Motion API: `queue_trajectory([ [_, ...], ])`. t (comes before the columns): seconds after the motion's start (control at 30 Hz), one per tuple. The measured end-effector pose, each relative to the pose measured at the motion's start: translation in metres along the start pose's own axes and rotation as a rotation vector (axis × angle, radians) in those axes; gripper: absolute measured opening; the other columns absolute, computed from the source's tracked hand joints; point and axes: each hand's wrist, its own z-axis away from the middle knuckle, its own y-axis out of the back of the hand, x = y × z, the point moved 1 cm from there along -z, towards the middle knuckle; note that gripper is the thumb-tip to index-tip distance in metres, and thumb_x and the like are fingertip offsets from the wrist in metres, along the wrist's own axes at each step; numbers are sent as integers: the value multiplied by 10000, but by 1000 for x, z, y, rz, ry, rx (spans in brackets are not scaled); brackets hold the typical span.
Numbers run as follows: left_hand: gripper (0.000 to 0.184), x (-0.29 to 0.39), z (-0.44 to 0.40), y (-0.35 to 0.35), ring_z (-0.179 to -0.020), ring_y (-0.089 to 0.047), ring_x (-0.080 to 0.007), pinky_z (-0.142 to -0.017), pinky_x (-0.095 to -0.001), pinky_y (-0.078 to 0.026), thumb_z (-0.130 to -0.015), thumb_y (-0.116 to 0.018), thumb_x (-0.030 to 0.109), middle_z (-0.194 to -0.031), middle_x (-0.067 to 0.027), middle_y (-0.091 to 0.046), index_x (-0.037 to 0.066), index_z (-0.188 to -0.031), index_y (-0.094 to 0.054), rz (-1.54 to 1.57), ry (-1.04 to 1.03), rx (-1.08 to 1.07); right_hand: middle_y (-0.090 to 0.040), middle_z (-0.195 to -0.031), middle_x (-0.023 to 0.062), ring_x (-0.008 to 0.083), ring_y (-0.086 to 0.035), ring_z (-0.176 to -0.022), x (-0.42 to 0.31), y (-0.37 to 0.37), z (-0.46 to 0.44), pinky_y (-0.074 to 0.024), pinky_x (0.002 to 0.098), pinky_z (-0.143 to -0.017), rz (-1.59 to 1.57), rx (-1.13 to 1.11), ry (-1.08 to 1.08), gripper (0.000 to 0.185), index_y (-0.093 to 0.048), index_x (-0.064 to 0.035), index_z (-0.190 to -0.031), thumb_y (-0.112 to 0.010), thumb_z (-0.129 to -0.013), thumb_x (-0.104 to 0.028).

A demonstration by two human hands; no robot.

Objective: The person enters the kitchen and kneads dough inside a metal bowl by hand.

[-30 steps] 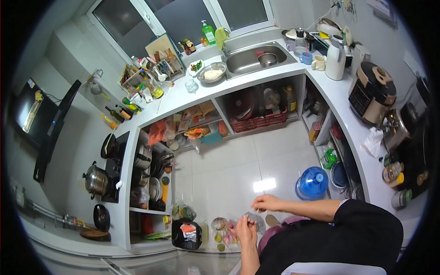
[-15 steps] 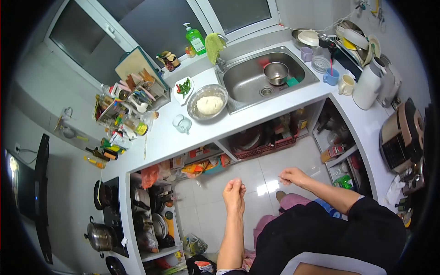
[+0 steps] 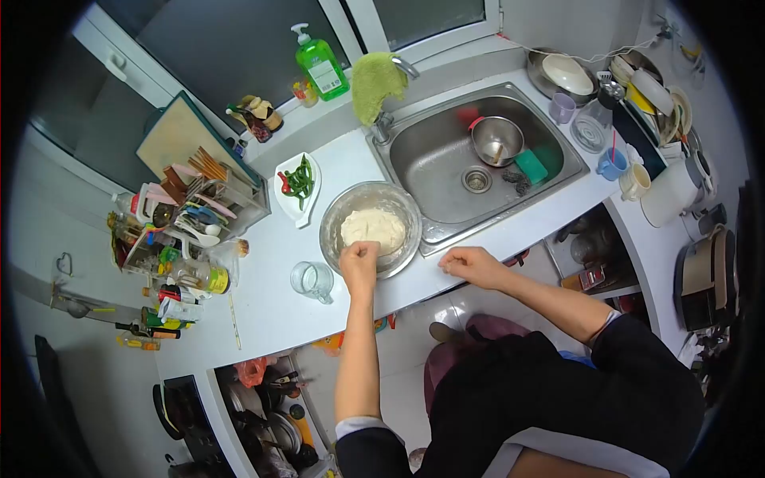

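Note:
A steel bowl (image 3: pixel 333 225) with pale dough (image 3: pixel 373 229) in it stands on the white counter, left of the sink. My left hand (image 3: pixel 360 267) is at the bowl's near side, over its rim, its fingers pressed together by the dough's lower edge; whatever they hold, if anything, is hidden. Right of the bowl, by the counter's front edge, my right hand (image 3: pixel 470 265) has its fingers curled together, and what is between them is too small to make out. A glass mug (image 3: pixel 311 281) sits left of my left hand. Green and red peppers (image 3: pixel 299 182) lie on a white plate (image 3: pixel 304 209) behind.
The sink (image 3: pixel 446 183) holds a small steel pot (image 3: pixel 498 141) and a green sponge (image 3: pixel 531 166). A towel (image 3: pixel 378 86) hangs on the faucet. Bottles and a utensil rack (image 3: pixel 247 209) crowd the left; mugs (image 3: pixel 612 164) and dishes stand right. Open shelves are below the counter.
The view has moved closer to the counter. Both hands have gone from low over the floor up to the counter, my left hand reaching the bowl and my right hand the counter's front edge.

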Motion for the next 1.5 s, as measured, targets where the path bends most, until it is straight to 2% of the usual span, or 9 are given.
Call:
queue_trajectory([
  [0.07,206,0,-25,-3,-1009,-521,-334,-919,-420,-394,-711,-774,215,-964,-152,-616,28,-708,-689,-287,-156,66,-682,-910,104,212,-648,-821,-14,-3,-32,-505,344,-754,177,34,71,227,-673,-26,-990,-608,-886,-217],
  [0.2,250,-30,-65,-16,-1052,-480,-347,-939,-415,-381,-688,-804,236,-1063,-173,-555,33,-667,-659,-403,-218,80,-657,-918,122,322,-589,-960,-27,-13,-112,-451,418,-873,375,43,322,191,-664,-40,-902,-592,-857,-211],
  [0.43,538,-46,-68,-29,-1071,-458,-387,-960,-434,-384,-698,-822,240,-1148,-222,-461,15,-1100,-545,-283,-6,55,-641,-1015,157,335,-559,-1040,-20,-43,-221,-415,434,-931,413,-80,416,227,-651,-21,-939,-580,-848,-218],
  [0.53,460,-41,-56,-32,-1263,-415,-430,-1047,-443,-363,-858,-668,198,-1358,-282,-409,7,-1264,-567,-437,-40,49,-620,-1102,174,350,-538,-1077,-5,-52,-251,-397,435,-962,401,-169,433,289,-634,-4,-1019,-586,-844,-229],
  [0.63,394,-32,-50,-19,-1265,-441,-411,-1015,-448,-408,-895,-628,212,-1391,-266,-417,29,-1243,-604,-545,-83,-55,-598,-1170,183,362,-536,-1079,32,-60,-246,-384,445,-985,532,-320,342,351,-604,10,-1109,-588,-848,-225],
  [0.73,378,-33,-60,-24,-1236,-480,-378,-984,-444,-437,-901,-619,213,-1379,-233,-447,42,-1238,-611,-551,57,-94,-582,-1184,194,367,-534,-1072,51,-65,-249,-375,463,-981,541,-191,659,354,-580,10,-1130,-586,-856,-213],
  [0.87,388,-33,-64,-25,-1202,-514,-368,-964,-441,-451,-874,-647,200,-1330,-216,-506,73,-1240,-623,-560,50,-76,-601,-1120,167,349,-535,-1075,34,-54,-257,-363,474,-991,439,-235,511,269,-599,-1,-1061,-574,-870,-189],
  [1.27,99,-9,-11,-5,-1161,-502,-349,-980,-422,-411,-822,-688,116,-1225,-184,-558,23,-823,-656,-371,-136,216,-617,-1087,122,295,-546,-1059,21,-77,-284,-442,403,-940,555,-272,708,250,-628,-43,-1045,-617,-856,-206],
  [1.5,576,-12,54,-45,-1217,-422,-285,-1019,-391,-364,-919,-601,126,-1296,-159,-458,-26,-1391,-308,324,633,661,-556,-1055,120,321,-507,-998,8,-100,-286,-468,427,-838,778,-428,660,383,-675,-81,-943,-668,-798,-435],
])
